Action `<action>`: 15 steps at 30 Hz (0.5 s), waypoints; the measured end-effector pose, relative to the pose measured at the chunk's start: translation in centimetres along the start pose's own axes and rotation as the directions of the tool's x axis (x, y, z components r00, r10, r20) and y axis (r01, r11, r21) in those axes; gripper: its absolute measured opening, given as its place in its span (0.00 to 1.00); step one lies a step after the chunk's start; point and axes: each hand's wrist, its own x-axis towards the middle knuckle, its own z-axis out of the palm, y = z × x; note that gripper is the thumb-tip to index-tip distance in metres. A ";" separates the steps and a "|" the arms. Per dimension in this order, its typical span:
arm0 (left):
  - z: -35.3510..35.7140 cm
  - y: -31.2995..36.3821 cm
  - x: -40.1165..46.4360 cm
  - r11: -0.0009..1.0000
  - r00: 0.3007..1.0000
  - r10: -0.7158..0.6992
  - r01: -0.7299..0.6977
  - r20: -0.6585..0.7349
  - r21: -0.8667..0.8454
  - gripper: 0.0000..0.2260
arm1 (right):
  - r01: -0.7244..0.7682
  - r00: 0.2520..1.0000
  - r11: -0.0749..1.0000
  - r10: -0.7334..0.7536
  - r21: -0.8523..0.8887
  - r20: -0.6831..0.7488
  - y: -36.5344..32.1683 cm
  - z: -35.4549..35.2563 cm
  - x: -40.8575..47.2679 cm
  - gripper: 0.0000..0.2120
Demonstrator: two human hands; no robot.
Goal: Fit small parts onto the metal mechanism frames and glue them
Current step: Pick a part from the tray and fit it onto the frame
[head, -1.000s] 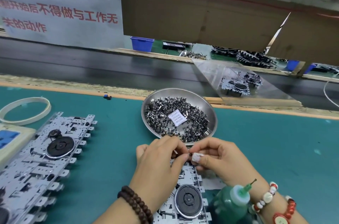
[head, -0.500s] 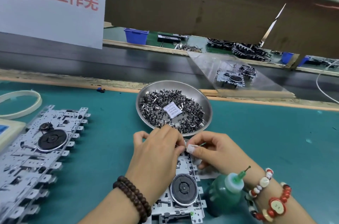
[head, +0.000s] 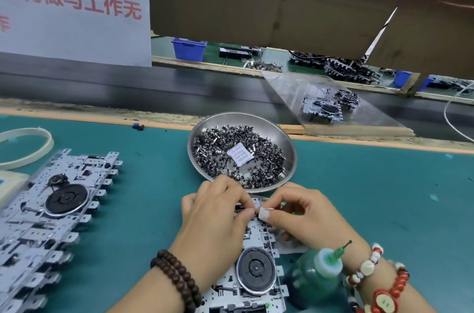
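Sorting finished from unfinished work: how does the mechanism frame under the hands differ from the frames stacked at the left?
The frame under the hands lies alone, and both the left hand and right hand work at its far end; the stacked frames overlap in a row, untouched. The single frame sits beside the green glue bottle; the stack sits by a white ring. Both show a black round wheel on perforated metal.

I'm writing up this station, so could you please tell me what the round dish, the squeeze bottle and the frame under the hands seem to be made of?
Round dish: polished metal, probably stainless steel, given its mirror-like grey rim. Squeeze bottle: translucent green soft plastic with a pale cap and needle tip. Frame: thin stamped sheet metal, bright silver with punched cut-outs, carrying a black wheel that looks plastic.
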 end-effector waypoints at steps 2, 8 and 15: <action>0.0 0.0 0.0 1.000 1.000 0.002 -0.002 -0.004 0.001 0.07 | 0.007 1.000 1.000 -0.007 -0.013 -0.012 0.0 0.0 0.0 0.10; 0.1 -0.2 0.0 1.000 1.000 -0.007 0.007 -0.009 -0.002 0.08 | 0.028 0.999 0.996 -0.029 -0.088 -0.017 -0.2 0.4 0.0 0.12; 0.2 -0.2 0.1 1.000 1.000 -0.027 0.027 -0.011 -0.011 0.07 | -0.172 0.983 0.976 0.162 0.131 0.089 -0.5 0.4 -0.3 0.10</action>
